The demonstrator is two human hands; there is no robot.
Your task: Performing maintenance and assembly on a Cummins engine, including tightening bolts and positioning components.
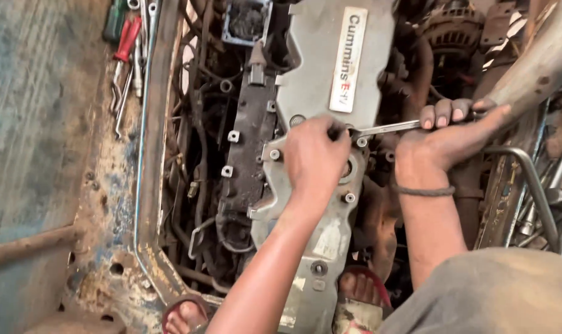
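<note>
— Hands first: where are they, and what do they hold?

— The left hand (315, 154) is curled into a closed grip over the head end of a spanner (386, 128), pressing it down at the edge of the grey valve cover (318, 74), just beside a cover bolt (361, 142). The right hand (445, 139) is wrapped shut around the far end of the same spanner's shaft, fingers over the top, thumb stretched out beyond it. A dark band sits on that wrist.

— And the spanner itself?

— It lies nearly level between the two hands, bright steel, running from the cover's right edge out over the dark, greasy side of the engine. Its head is hidden under the left hand's fingers, so I cannot tell how well it sits on the fastener.

— What could go wrong from here?

— As I judge it, a slip. If the head is only partly seated, a hard pull could spring it off and round the bolt's corners, and the right hand's knuckles would run into the bent metal tube (528, 179) or the large pipe (541, 62) close beside them. The grease on everything makes that likelier. Sandalled feet (358, 291) stand low among the engine parts, right under the work, so a dropped tool would land there.

— Anything else nearby?

— Loose hand tools, one a red-handled screwdriver (127, 38), lie well apart on the rusty blue floor panel (39, 124) to the left.
</note>
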